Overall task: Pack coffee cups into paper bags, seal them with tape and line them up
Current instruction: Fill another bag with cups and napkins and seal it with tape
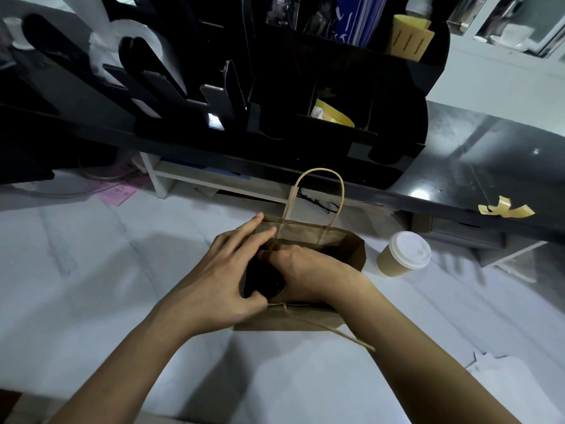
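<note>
A brown paper bag (345,249) with twisted paper handles stands open in the middle of the white table. My left hand (214,270) spans the bag's left end, its straight fingers lying along the far rim and its thumb at the near rim. My right hand (308,270) reaches down into the bag's mouth, fingers curled round a glossy black object (263,280) inside; the fingertips are hidden. A brown coffee cup (403,255) with a white lid stands on the table just right of the bag, apart from both hands.
A black counter shelf (458,179) overhangs the table's far side and carries a black organiser (305,102) with sleeves and packets. Torn strips of tan tape (504,209) stick to the shelf edge at right. Pink paper (119,194) lies at far left.
</note>
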### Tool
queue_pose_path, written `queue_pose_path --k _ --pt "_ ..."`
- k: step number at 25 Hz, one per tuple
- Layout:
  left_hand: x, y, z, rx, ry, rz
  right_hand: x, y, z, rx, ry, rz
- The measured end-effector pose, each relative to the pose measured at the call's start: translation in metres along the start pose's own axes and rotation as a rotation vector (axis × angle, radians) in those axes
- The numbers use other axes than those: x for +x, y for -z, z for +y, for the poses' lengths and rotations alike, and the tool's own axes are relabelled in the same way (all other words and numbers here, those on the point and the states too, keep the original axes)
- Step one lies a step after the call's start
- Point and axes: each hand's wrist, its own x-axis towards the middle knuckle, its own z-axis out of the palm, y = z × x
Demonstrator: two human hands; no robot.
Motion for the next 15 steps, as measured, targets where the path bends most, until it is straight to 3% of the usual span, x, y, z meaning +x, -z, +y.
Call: queue_pose_path --k 10,15 --pt "-0.002 -0.002 -0.004 0.000 -0.023 0.020 -0.059 0.012 0.016 0.218 -0.085 0.341" --pt "-0.003 -0.004 -0.005 0.003 -0.026 0.022 -0.097 0.013 0.035 0.323 -0.164 0.638"
